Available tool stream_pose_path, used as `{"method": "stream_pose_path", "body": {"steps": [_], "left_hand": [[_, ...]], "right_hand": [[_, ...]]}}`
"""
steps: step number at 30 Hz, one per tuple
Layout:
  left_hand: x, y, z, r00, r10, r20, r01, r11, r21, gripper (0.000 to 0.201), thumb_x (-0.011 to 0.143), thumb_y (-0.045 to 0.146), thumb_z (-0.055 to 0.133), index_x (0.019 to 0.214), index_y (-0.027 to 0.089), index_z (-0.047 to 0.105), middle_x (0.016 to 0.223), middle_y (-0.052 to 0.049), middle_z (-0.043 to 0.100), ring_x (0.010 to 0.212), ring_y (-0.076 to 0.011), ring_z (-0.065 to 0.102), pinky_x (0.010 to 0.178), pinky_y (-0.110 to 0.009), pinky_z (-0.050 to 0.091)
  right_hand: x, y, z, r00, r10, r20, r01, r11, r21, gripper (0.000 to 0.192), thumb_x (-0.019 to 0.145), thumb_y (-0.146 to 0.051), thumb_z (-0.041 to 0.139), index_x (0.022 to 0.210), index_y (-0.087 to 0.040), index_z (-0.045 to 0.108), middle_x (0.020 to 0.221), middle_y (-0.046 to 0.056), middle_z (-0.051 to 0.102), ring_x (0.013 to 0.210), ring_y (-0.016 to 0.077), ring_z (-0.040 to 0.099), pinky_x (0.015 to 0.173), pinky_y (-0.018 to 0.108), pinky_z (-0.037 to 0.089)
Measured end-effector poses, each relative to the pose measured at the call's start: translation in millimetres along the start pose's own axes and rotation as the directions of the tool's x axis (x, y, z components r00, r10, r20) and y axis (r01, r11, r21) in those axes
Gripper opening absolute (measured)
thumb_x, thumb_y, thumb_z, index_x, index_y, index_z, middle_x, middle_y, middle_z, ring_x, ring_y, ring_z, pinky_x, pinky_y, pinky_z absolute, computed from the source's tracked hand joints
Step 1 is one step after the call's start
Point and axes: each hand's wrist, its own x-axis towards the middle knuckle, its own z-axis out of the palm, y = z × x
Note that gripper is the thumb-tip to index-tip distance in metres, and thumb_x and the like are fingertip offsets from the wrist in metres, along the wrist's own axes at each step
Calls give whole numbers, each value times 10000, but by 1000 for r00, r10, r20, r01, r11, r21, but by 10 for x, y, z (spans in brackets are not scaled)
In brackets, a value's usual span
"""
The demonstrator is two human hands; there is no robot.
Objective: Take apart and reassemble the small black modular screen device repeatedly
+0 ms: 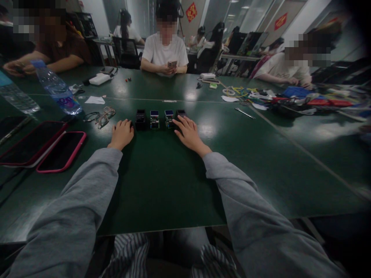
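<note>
Small electronic devices stand in a row on the dark green table (162,166). At its left end is a black-cased device (140,119). Two bare circuit boards with small screens, the left board (154,120) and the right board (169,118), stand in the middle. Another black-cased device (181,112) at the right end is partly covered by my right hand (188,134), whose fingers are spread over it and reach beside the right board. My left hand (122,134) rests palm down on the table, left of the row, fingers forward and slightly apart. A dark patch beside its fingers is unclear.
Eyeglasses (102,119), a water bottle (59,90), a pink-edged phone (62,152) and a larger tablet-like device (33,143) lie or stand to the left. A wrench (245,113) and a heap of cables (278,99) are to the right. Other people sit around the table.
</note>
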Motion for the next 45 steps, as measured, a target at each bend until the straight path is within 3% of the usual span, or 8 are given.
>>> {"method": "stream_pose_path", "body": {"steps": [3, 7, 12, 17, 24, 34, 45], "left_hand": [[-23, 97, -65, 993, 23, -112, -27, 999, -31, 503, 943, 241, 393, 1431, 192, 507, 1491, -148, 536, 1385, -339, 451, 1150, -597, 312], [-66, 318, -187, 951, 164, -263, -188, 980, -70, 519, 931, 164, 388, 1427, 236, 523, 1480, -91, 550, 1404, -286, 438, 1181, -518, 277], [-121, 521, -243, 888, 385, -253, -406, 913, -36, 517, 923, 126, 392, 1380, 273, 582, 1442, -55, 592, 1416, -278, 434, 1185, -539, 242], [-128, 565, -152, 849, 502, -163, -510, 860, -7, 541, 926, 143, 416, 1432, 278, 554, 1473, -64, 581, 1435, -299, 420, 1186, -584, 214], [-117, 555, -121, 831, 548, -90, -552, 833, -28, 568, 944, 166, 407, 1499, 260, 475, 1520, -66, 537, 1436, -295, 422, 1192, -590, 214], [-129, 563, -128, 821, 567, -67, -570, 822, -21, 569, 971, 209, 381, 1535, 275, 414, 1572, -53, 472, 1451, -290, 408, 1202, -588, 200], [-116, 533, -95, 860, 497, -111, -502, 864, -22, 502, 997, 320, 391, 1487, 251, 475, 1582, -77, 453, 1458, -299, 388, 1206, -547, 228]], "right_hand": [[1, 8, -5, 1000, 14, 0, -14, 1000, 4, 521, 1041, -389, 390, 1554, -306, 354, 1651, 54, 259, 1520, 307, 199, 1212, 543, 228], [3, 14, 5, 1000, 17, -10, -17, 1000, 1, 524, 1034, -397, 415, 1549, -313, 366, 1649, 62, 249, 1513, 316, 201, 1207, 543, 229], [10, 24, 36, 1000, -11, -17, 12, 1000, 23, 546, 1025, -383, 431, 1558, -295, 355, 1628, 44, 315, 1504, 300, 231, 1203, 528, 230], [11, 0, 32, 999, -40, -19, 41, 998, 42, 557, 1016, -332, 411, 1564, -264, 340, 1590, 37, 408, 1510, 280, 249, 1218, 551, 156], [6, 1, 38, 998, -62, 3, 62, 997, 49, 603, 992, -304, 418, 1580, -243, 301, 1585, 52, 418, 1528, 280, 220, 1215, 573, 118], [0, 4, 46, 997, -73, 3, 73, 995, 62, 615, 983, -356, 438, 1572, -230, 315, 1572, 67, 437, 1532, 273, 215, 1214, 570, 96], [-1, 10, 45, 997, -73, 5, 72, 995, 63, 620, 986, -383, 453, 1570, -236, 305, 1553, 83, 458, 1532, 277, 219, 1218, 563, 104]]}}
